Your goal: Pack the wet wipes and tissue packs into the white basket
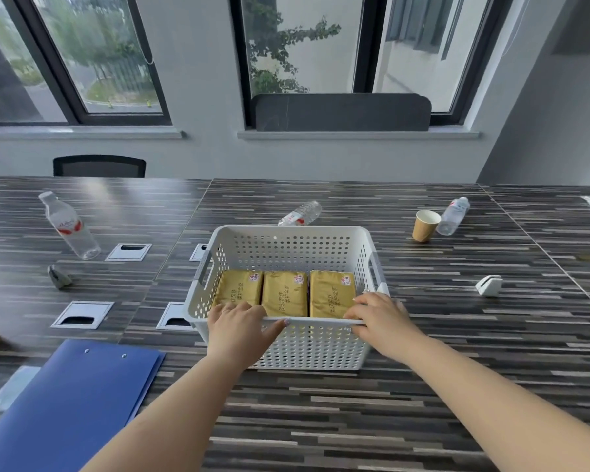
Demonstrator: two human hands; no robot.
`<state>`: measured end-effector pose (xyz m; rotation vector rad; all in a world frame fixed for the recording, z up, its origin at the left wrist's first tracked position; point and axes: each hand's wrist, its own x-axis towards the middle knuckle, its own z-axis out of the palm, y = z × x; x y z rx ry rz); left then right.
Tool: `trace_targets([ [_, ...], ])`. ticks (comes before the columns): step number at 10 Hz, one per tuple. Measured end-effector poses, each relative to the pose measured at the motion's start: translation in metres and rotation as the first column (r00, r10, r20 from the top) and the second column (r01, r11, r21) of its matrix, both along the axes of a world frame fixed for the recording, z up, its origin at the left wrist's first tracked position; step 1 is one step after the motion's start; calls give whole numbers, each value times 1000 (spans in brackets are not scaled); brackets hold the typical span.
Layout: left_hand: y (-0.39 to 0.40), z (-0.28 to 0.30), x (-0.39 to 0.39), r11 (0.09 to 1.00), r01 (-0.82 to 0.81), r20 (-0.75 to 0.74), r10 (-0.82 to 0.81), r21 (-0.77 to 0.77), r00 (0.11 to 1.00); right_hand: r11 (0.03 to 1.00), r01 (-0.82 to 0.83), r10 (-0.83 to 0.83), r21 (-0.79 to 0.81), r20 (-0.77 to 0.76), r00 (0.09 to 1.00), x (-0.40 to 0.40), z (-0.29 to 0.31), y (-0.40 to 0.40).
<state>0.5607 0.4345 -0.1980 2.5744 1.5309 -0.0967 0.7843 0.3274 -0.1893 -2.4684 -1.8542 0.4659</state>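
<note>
A white perforated basket (288, 248) stands on the striped dark table in front of me. Three yellow tissue packs lie side by side in it: a left pack (241, 287), a middle pack (284, 292) and a right pack (331, 292). My left hand (239, 327) rests over the basket's near rim, fingers reaching in by the left pack and thumb along the rim. At the near right corner my right hand (380, 316) lies on the rim, fingertips touching the right pack. Whether either hand grips anything is unclear.
A blue folder (72, 403) lies near left. Water bottles stand at far left (69, 226), behind the basket (300, 213) and far right (453, 216), beside a paper cup (424, 225). Cable hatches (82, 314) sit in the table at left. A small white holder (488, 285) sits right.
</note>
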Motion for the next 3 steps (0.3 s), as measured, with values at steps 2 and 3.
trace_targets([
  [2,12,33,-1,970,73,285,-5,-230,958,1000,12,-12,-4,-32,999,-18,45,17],
  [3,16,55,3,956,106,532,58,-273,845,986,26,1,164,-160,987,-30,76,31],
])
